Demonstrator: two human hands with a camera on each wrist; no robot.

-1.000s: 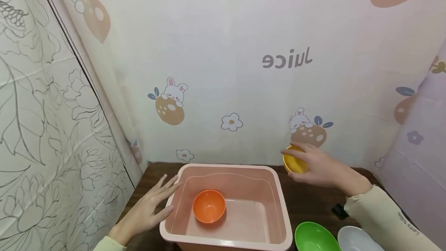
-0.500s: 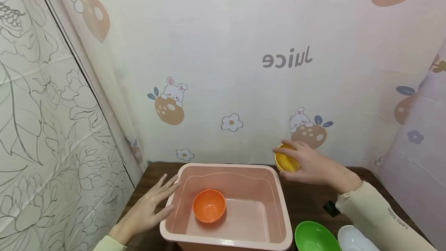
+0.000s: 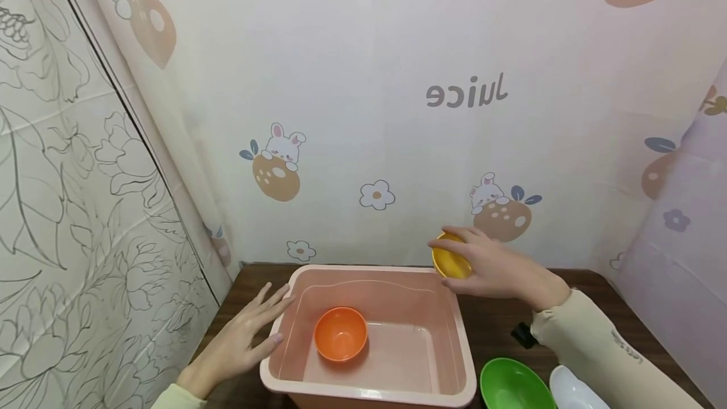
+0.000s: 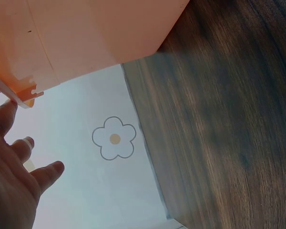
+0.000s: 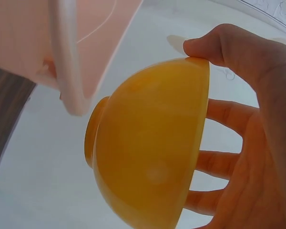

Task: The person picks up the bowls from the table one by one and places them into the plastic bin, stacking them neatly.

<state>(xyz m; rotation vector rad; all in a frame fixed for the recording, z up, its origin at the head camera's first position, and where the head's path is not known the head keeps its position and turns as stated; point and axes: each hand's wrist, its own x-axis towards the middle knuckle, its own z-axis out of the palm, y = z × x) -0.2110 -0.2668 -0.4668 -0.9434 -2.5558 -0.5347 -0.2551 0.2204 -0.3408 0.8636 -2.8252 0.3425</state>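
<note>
Taking the large pink plastic tub [image 3: 369, 394] in the head view as the clock's centre, the small yellow rounded bowl [image 3: 452, 262] is near the rim between one and two o'clock. It is tipped on its side, its foot toward the tub in the right wrist view. The right hand [image 3: 491, 267] grasps it by the rim, thumb on one side and fingers on the other. The left hand [image 3: 238, 339] is at nine o'clock, its grip released, fingers spread and fingertips touching the tub's rim. An orange round bowl [image 3: 341, 334] sits upright inside the tub, toward nine o'clock. Between three and four o'clock, on the dark wood-grain table [image 3: 494, 314], lie a green round bowl [image 3: 515, 387] and, farther out, a glossy white bowl [image 3: 573, 391], partly hidden by the pale sleeve [image 3: 602, 346].
</note>
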